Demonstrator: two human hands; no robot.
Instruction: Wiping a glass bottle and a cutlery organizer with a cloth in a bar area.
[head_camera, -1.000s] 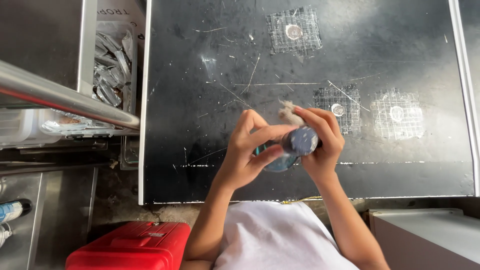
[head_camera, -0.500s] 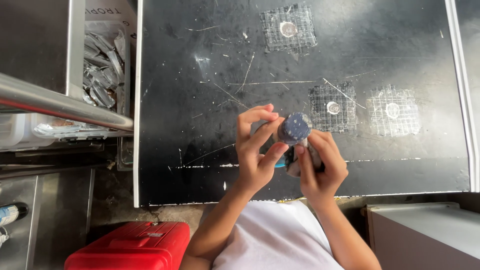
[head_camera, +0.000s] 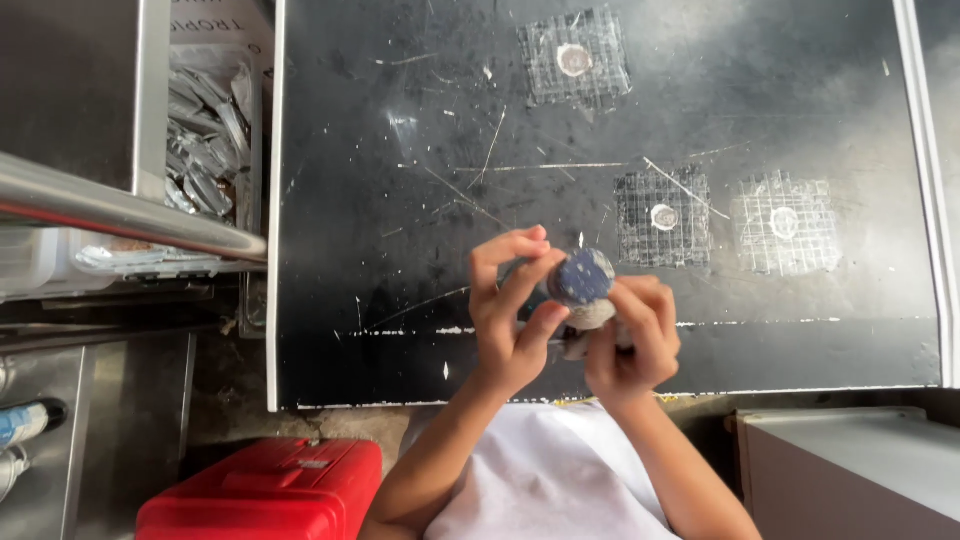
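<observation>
Both my hands are raised over the near part of a scratched black worktop (head_camera: 380, 150). My right hand (head_camera: 632, 342) grips a small round object with a dark blue speckled top (head_camera: 582, 279) and a pale lower part. My left hand (head_camera: 508, 312) pinches the same object from the left with thumb and fingers on its rim. What lies under the blue top is hidden by my fingers.
Three squares of white mesh with a round disc in the middle lie on the worktop: top centre (head_camera: 574, 58), middle right (head_camera: 663, 216), far right (head_camera: 785, 222). A tray of silvery packets (head_camera: 205, 135) and a metal bar (head_camera: 120, 212) are left. A red case (head_camera: 265, 490) sits below, a grey box (head_camera: 850, 470) lower right.
My hands have come slightly lower and closer to me with the object, and its blue top has turned to face upward. My left fingers have shifted on its rim.
</observation>
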